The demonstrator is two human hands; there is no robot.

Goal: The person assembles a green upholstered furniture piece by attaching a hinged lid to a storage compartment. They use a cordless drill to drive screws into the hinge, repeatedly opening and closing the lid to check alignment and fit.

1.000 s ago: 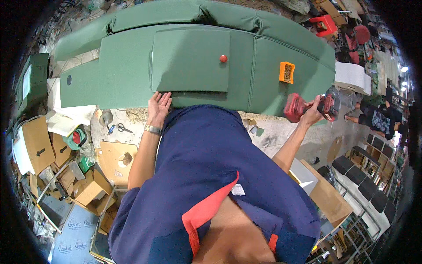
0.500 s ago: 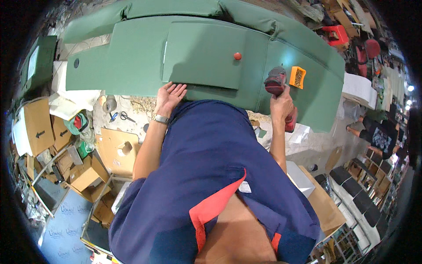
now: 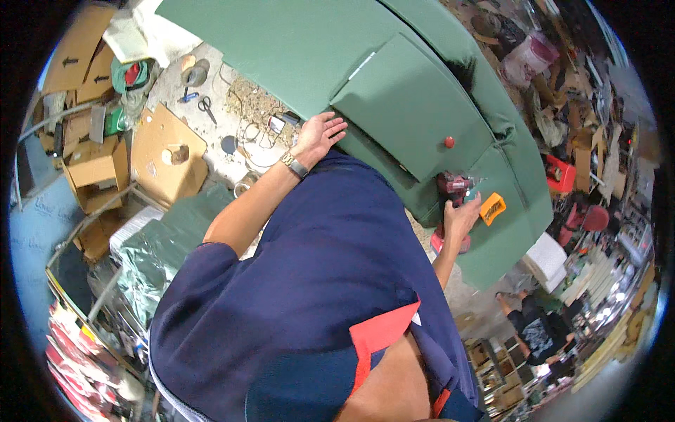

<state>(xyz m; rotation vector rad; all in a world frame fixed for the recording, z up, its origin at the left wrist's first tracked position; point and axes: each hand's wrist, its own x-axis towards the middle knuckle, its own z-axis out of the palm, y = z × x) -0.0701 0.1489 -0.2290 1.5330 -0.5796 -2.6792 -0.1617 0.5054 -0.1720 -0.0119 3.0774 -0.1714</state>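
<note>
A large green upholstered piece [image 3: 281,49] stretches across in front of me, with a flat green square panel [image 3: 415,98] on it. At this panel's near corner, my left hand [image 3: 320,137] lies palm up with fingers stretched, holding nothing. My right hand [image 3: 460,219] is round the handle of a dark red cordless drill [image 3: 453,186], whose red battery hangs by the near edge. Just right of its fingertips is a small orange tray [image 3: 493,209] with dark small pieces in it. A round red knob-like thing [image 3: 449,142] rests on the panel's right part.
Scissors [image 3: 206,108], a cable and scraps lie on the floor to the left. Cardboard boxes [image 3: 95,172] and a metal-framed rack [image 3: 105,292] stand beyond my left arm. Another person [image 3: 538,327] is at the far right, below a white stack [image 3: 547,259].
The whole view has turned and shifted, so the green piece now slants down to the right. The drill has tilted in my right hand, its head now pointing rightward. My left hand stays open.
</note>
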